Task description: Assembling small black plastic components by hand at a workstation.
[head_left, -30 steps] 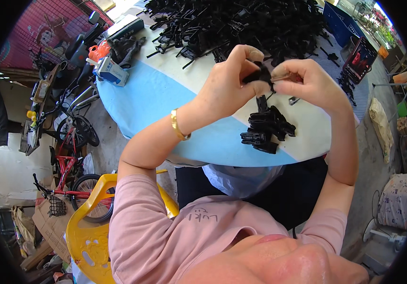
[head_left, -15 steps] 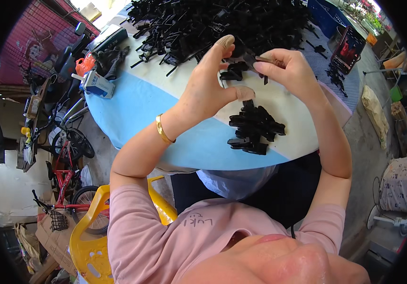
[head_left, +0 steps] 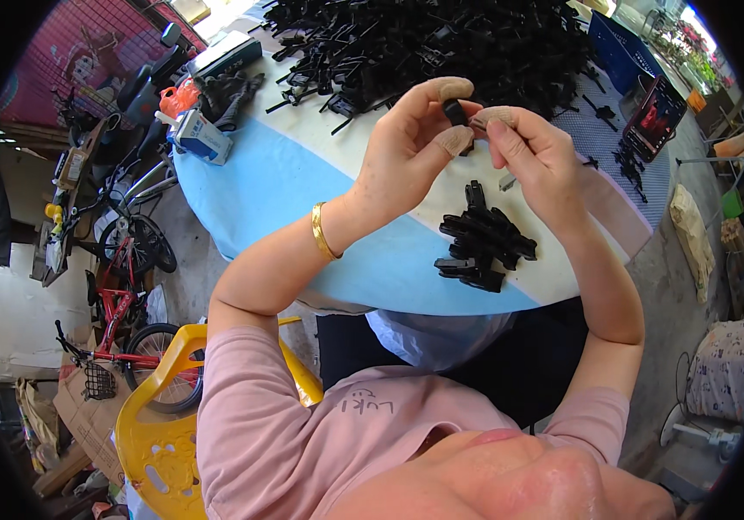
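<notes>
Left hand [head_left: 411,147] and right hand [head_left: 532,156] together pinch one small black part [head_left: 455,113] above the counter [head_left: 303,191]. One small stack of black parts [head_left: 483,243] lies near the counter's near edge; bare surface lies left of it.

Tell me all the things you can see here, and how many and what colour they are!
small plastic part: one, black, pinched between both hands above the table
small pile of parts: one heap, black, on the table below the hands
big heap of parts: too many to count, black, far side of the table
table: one, round, light blue and white cover
crate: one, blue, far right of the table
yellow chair: one, lower left, beside the person
bicycles: at least two, red and dark, on the floor at left
bangle: one, gold, on the left wrist
left hand: holds the part, fingertips taped
right hand: holds the part too
</notes>
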Tool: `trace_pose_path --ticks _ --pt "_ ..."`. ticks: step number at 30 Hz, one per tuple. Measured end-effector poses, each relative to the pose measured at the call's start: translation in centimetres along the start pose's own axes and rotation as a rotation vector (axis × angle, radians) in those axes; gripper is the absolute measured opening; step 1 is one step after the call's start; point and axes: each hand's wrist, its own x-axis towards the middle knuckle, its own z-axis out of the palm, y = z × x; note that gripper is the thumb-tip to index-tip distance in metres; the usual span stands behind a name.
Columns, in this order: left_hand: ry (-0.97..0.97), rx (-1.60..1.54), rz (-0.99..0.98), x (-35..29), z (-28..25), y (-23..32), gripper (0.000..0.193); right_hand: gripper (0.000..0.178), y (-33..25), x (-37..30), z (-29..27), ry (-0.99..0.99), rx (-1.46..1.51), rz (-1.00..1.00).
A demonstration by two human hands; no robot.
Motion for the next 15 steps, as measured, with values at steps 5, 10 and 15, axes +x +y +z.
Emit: trace_pose_path --ticks 5,10,15 --pt "0.026 0.074 -0.007 -0.3 0.4 0.4 0.033 0.019 -0.5 -0.1 -0.1 -0.070 -0.076 0.044" --pt "0.081 0.117 0.042 -0.4 0.6 0.3 0.025 0.016 -0.9 -0.4 0.3 -0.048 -0.099 0.083" --pt "0.073 0.356 0.238 -0.4 0.6 0.3 0.021 0.016 -1.0 -0.7 0.6 -0.020 -0.108 0.058"
